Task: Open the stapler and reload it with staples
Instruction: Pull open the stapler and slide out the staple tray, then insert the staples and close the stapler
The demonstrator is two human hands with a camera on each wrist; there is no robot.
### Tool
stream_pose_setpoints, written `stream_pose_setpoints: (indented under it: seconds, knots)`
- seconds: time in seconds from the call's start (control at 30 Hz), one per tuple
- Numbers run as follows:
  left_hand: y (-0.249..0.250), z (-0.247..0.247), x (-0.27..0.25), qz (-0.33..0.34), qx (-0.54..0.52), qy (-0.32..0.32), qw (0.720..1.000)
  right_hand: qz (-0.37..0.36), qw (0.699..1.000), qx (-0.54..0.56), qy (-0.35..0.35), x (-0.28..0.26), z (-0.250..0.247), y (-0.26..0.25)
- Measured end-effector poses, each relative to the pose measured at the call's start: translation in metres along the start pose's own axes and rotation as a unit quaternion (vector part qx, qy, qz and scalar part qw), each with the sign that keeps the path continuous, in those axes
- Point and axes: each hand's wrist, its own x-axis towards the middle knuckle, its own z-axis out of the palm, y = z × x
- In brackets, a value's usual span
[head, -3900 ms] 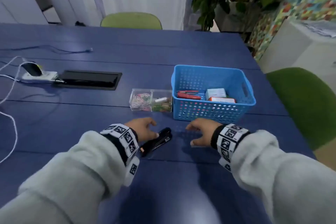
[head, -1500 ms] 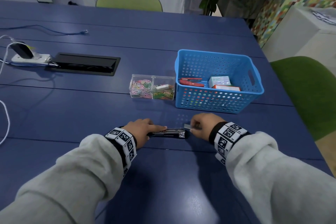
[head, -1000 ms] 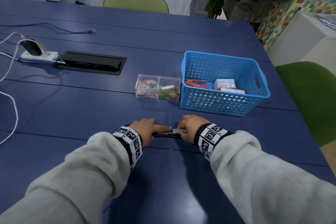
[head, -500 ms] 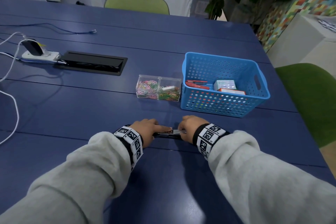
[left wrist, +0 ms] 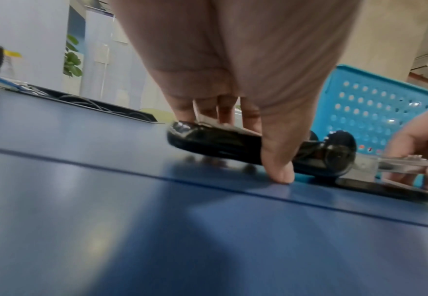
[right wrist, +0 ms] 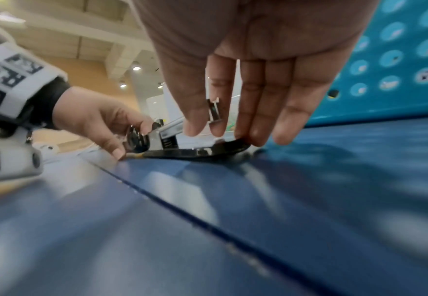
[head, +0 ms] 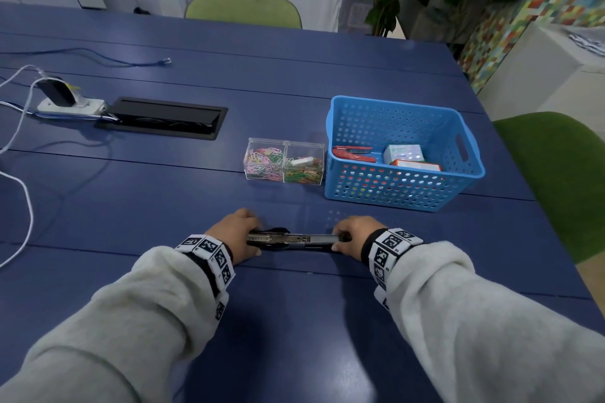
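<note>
A black stapler lies opened out flat on the blue table, its silver staple rail exposed and running left to right. My left hand pinches the black top cover between thumb and fingers at the left end. My right hand pinches the far end of the metal rail over the black base. In the right wrist view the fingers point down around the rail end. No loose staples show.
A blue basket behind my right hand holds a red stapler and two small boxes. A clear box of paper clips stands to its left. A cable hatch, power strip and wires lie far left.
My hands have drawn apart. The stapler between them has swung open and now lies stretched out flat, with the rail showing along its length.
</note>
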Motion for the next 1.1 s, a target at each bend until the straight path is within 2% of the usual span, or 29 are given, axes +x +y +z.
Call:
stream_pose_setpoints:
  seconds: [0.2,0.37,0.5,0.67,0.83,1.1]
  knots:
    - [-0.003,-0.014,-0.006,-0.012,0.008,-0.007,1.000,0.024,0.993,0.108,0.035,-0.001,0.003,0.010]
    - [0.020,-0.038,-0.009,0.030,0.009,0.022,0.999,0.028,0.973,0.223,0.060,0.000,0.004,0.015]
    - [0.046,-0.047,-0.007,0.062,-0.026,0.057,0.996,0.021,0.960,0.268,0.075,-0.001,0.004,0.016]
    - [0.077,-0.035,0.001,0.095,-0.094,0.075,0.988,-0.001,0.934,0.345,0.093,-0.001,0.003,0.017]
    - [0.097,-0.014,0.012,0.142,-0.087,0.066,0.984,-0.012,0.901,0.423,0.096,-0.001,0.005,0.012]
    - [0.102,-0.004,0.024,0.169,-0.037,0.049,0.984,0.036,0.890,0.447,0.085,0.003,0.004,0.011]
